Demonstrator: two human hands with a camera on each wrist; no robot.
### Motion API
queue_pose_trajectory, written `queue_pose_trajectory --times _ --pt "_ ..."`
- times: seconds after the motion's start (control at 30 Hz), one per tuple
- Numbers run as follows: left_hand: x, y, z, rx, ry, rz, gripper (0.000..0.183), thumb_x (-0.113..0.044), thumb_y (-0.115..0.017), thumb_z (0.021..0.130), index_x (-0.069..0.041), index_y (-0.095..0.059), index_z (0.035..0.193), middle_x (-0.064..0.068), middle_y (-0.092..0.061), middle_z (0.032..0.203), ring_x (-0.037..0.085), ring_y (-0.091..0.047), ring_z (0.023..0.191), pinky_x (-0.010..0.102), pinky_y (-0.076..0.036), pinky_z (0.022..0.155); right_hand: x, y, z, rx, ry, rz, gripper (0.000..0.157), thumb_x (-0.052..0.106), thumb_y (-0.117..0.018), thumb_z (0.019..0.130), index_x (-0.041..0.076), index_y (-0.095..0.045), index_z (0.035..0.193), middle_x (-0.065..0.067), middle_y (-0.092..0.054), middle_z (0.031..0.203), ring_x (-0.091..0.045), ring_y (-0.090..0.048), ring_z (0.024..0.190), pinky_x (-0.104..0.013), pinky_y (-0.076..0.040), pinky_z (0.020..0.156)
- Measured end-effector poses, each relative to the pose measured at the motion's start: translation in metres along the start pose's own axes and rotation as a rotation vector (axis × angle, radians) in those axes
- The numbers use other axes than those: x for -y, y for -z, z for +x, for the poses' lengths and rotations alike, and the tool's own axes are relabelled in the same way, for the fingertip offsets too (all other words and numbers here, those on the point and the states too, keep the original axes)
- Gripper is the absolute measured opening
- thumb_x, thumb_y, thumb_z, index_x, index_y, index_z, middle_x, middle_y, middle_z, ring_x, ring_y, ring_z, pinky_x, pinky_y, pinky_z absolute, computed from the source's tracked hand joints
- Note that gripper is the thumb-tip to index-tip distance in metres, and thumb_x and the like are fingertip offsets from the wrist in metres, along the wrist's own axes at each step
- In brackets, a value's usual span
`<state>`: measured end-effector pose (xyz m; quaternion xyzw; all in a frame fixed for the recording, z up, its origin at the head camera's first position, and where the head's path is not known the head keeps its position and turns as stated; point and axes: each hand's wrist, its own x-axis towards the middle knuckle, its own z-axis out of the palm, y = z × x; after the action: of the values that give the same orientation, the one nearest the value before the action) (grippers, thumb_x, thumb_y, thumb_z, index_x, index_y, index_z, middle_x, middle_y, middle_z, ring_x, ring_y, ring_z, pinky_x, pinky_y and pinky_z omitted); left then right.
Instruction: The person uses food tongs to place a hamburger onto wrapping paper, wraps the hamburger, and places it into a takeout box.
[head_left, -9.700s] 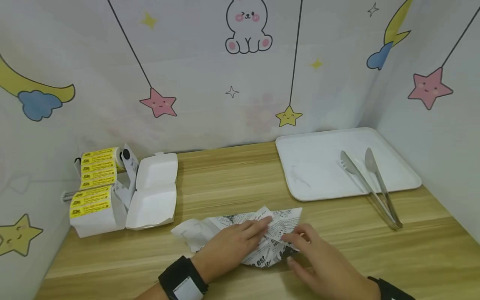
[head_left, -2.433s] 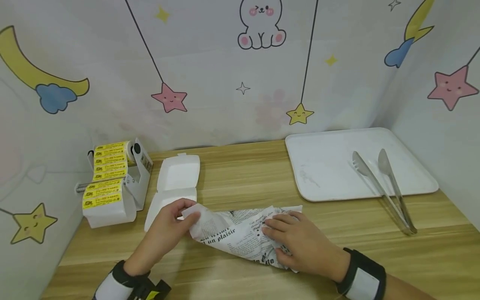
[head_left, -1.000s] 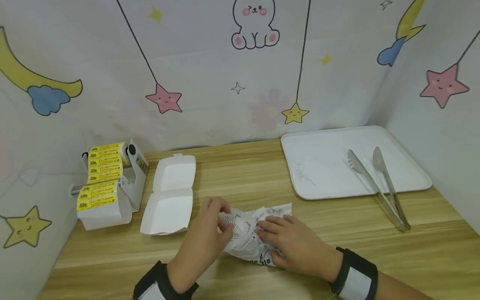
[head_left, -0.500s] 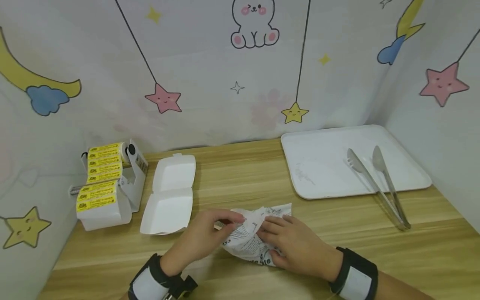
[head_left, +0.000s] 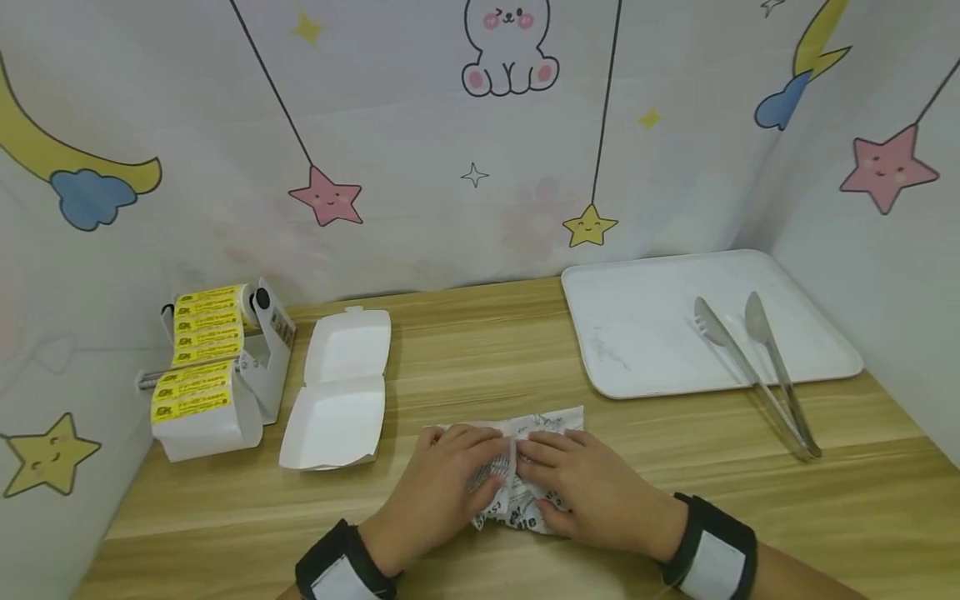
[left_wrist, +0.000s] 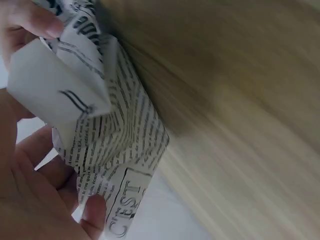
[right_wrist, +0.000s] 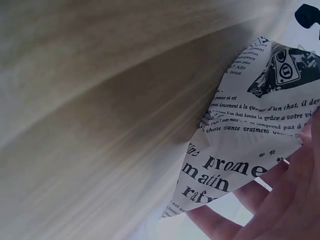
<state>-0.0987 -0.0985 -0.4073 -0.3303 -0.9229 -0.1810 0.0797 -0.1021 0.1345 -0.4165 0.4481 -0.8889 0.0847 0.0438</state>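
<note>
Under my left hand [head_left: 446, 485] and right hand [head_left: 596, 493], paper [head_left: 522, 498], much of it covered, both hands loosely extended, resting on it

Resting left hand [head_left: 444, 485] and right hand [head_left: 592, 492], close together, palm-down on folded printed paper [head_left: 517, 498] at the near middle of a wood-grain table [head_left: 472, 358]. Wearing a dark strap [head_left: 697, 512] on each wrist. To the left, a white takeaway box [head_left: 333, 422] spread open, just beside a dispenser [head_left: 272, 375] carrying yellow labels [head_left: 208, 323]. To the right and far, a white tray [head_left: 637, 317] with metal tongs [head_left: 786, 383] lying across its near rim. Along the far side, a pale backdrop [head_left: 420, 117] printed with stars [head_left: 327, 198] and a white animal [head_left: 510, 52].
</note>
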Motion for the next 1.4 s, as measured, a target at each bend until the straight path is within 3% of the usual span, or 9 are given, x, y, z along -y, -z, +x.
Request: queue_pose_trajectory --times 0.17,0.3,0.43,0.6,0.77,0.9,1.03,1.17,1.4 --pt "0.005 -0.003 -0.003 -0.035 -0.063 0.095 0.04 -0.036 -0.059 0.09 -0.028 -0.063 0.129 -0.003 -0.062 0.122 0.014 -0.054 0.114 0.042 -0.037 0.086 -0.005 -0.002 -0.007 -0.033 -0.005 0.122 0.051 0.035 -0.058 0.091 0.01 -0.055 0.136 -0.006 -0.049 0.144 -0.022 -0.04 0.134 -0.05 -0.037 0.104" --pt "0.009 -0.004 -0.004 -0.066 -0.111 0.095 0.039 -0.035 -0.061 0.088 -0.028 -0.064 0.126 -0.002 -0.064 0.12 0.015 -0.057 0.11 0.04 -0.038 0.083 -0.008 -0.004 -0.01 -0.07 -0.025 0.254 0.054 0.034 -0.06 0.091 0.006 -0.05 0.137 -0.006 -0.051 0.141 -0.02 -0.043 0.131 -0.041 -0.039 0.105" --pt "0.011 -0.005 -0.005 -0.086 -0.142 0.082 0.034 -0.034 -0.062 0.087 -0.027 -0.066 0.12 -0.001 -0.064 0.12 0.013 -0.059 0.109 0.037 -0.038 0.08 -0.011 -0.003 -0.012 -0.08 -0.037 0.336 0.046 0.038 -0.058 0.092 0.011 -0.054 0.128 -0.006 -0.051 0.141 -0.018 -0.044 0.131 -0.039 -0.04 0.104" --pt "0.014 -0.006 -0.008 -0.092 -0.182 0.101 0.039 -0.033 -0.062 0.089 -0.028 -0.062 0.128 0.0 -0.063 0.122 0.013 -0.059 0.109 0.037 -0.038 0.08 -0.015 -0.003 -0.013 -0.088 0.013 0.347 0.041 0.04 -0.052 0.095 0.016 -0.061 0.128 -0.006 -0.047 0.145 -0.019 -0.041 0.133 -0.042 -0.041 0.102" --pt "0.017 -0.006 -0.008 -0.005 -0.208 0.17 0.039 -0.036 -0.052 0.095 -0.03 -0.059 0.132 0.0 -0.054 0.137 0.016 -0.048 0.124 0.04 -0.038 0.083 -0.019 -0.007 -0.013 -0.138 0.042 0.288 0.038 0.04 -0.054 0.095 0.024 -0.063 0.128 -0.005 -0.044 0.146 -0.025 -0.039 0.133 -0.049 -0.037 0.104" --pt "0.017 -0.007 -0.008 0.017 -0.227 0.19 0.038 -0.036 -0.048 0.097 -0.028 -0.06 0.131 -0.001 -0.049 0.144 0.016 -0.043 0.131 0.041 -0.038 0.083 -0.022 -0.008 -0.012 -0.183 0.05 0.275 0.038 0.04 -0.057 0.092 0.022 -0.063 0.126 -0.004 -0.05 0.14 -0.026 -0.041 0.13 -0.052 -0.034 0.104" --pt "0.017 -0.007 -0.007 0.014 -0.22 0.172 0.036 -0.034 -0.047 0.096 -0.027 -0.061 0.129 -0.001 -0.051 0.142 0.015 -0.045 0.128 0.04 -0.038 0.084 -0.023 -0.005 -0.012 -0.172 -0.05 0.38 0.043 0.043 -0.058 0.091 0.017 -0.056 0.126 0.001 -0.054 0.133 -0.019 -0.047 0.125 -0.044 -0.04 0.102" --pt "0.017 -0.008 -0.007 0.012 -0.214 0.167 0.035 -0.033 -0.047 0.095 -0.028 -0.062 0.127 0.0 -0.052 0.141 0.015 -0.047 0.127 0.039 -0.038 0.083 -0.025 -0.001 -0.01 -0.162 -0.124 0.438 0.049 0.039 -0.055 0.094 0.014 -0.05 0.136 0.004 -0.053 0.137 -0.014 -0.046 0.127 -0.039 -0.041 0.103" --pt "0.018 -0.011 -0.008 -0.008 -0.202 0.145 0.035 -0.033 -0.05 0.094 -0.028 -0.062 0.127 0.0 -0.052 0.141 0.015 -0.048 0.126 0.039 -0.037 0.082 -0.025 -0.002 -0.008 -0.139 0.018 0.254 0.04 0.027 -0.05 0.098 0.009 -0.059 0.133 -0.007 -0.052 0.141 -0.024 -0.046 0.129 -0.045 -0.041 0.102"
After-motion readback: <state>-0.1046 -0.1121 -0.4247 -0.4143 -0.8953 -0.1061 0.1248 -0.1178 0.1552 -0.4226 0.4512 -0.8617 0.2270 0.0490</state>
